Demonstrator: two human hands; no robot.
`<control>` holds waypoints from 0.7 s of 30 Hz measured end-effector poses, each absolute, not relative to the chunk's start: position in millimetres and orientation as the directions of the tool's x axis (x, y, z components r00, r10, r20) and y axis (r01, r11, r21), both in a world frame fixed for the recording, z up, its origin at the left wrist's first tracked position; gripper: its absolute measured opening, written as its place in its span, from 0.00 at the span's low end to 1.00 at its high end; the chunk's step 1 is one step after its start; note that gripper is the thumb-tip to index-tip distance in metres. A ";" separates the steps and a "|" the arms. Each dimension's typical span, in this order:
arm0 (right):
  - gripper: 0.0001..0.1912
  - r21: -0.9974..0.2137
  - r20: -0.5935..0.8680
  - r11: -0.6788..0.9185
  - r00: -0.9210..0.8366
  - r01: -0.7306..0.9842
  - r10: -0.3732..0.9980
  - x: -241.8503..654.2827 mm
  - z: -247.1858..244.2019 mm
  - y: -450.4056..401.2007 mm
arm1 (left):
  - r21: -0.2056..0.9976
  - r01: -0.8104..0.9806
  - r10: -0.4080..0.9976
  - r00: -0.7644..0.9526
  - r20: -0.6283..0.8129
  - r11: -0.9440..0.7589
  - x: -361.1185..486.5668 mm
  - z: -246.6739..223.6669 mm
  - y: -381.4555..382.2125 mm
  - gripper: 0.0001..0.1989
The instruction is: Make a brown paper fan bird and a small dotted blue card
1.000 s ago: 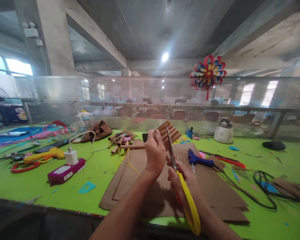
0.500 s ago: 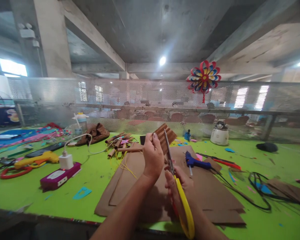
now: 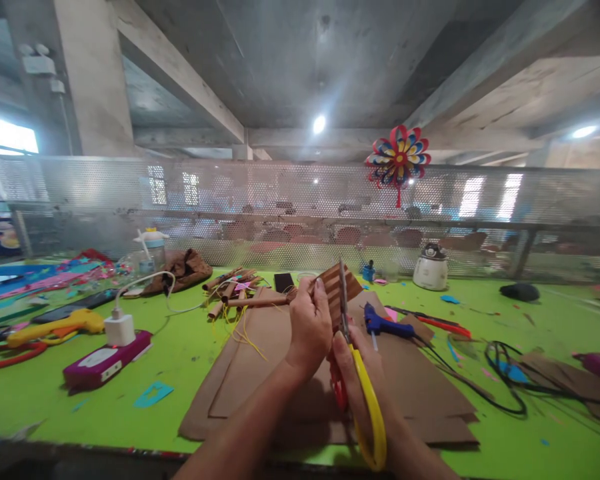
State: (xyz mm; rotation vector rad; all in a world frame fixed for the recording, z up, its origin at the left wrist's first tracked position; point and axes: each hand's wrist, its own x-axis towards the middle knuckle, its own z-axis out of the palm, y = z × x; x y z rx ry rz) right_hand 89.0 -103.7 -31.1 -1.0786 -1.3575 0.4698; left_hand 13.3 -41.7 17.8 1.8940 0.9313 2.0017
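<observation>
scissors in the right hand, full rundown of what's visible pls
The yellow-and-red-handled scissors have a large yellow plastic loop, a smaller red loop and grey metal blades. The right hand grips the handles, fingers through the loops. They are held above the table, blades pointing up and away and meeting the small ribbed brown cardboard piece pinched by the left hand. How far the blades are open cannot be told.

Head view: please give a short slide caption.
Left hand holds ribbed cardboard piece; right hand cuts it with scissors.
</observation>
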 end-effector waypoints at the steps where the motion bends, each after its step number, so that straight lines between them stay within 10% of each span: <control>1: 0.25 -0.831 0.539 0.470 0.224 0.299 0.812 89.2 -32.0 -103.8 | 0.585 0.244 0.571 -0.134 0.810 -0.773 13.9 17.5 -41.9 0.10; 21: 0.25 -0.826 0.563 0.515 0.307 0.227 0.767 84.2 -43.3 -93.9 | 0.665 0.141 0.656 -0.114 0.747 -0.733 20.2 16.6 -47.2 0.10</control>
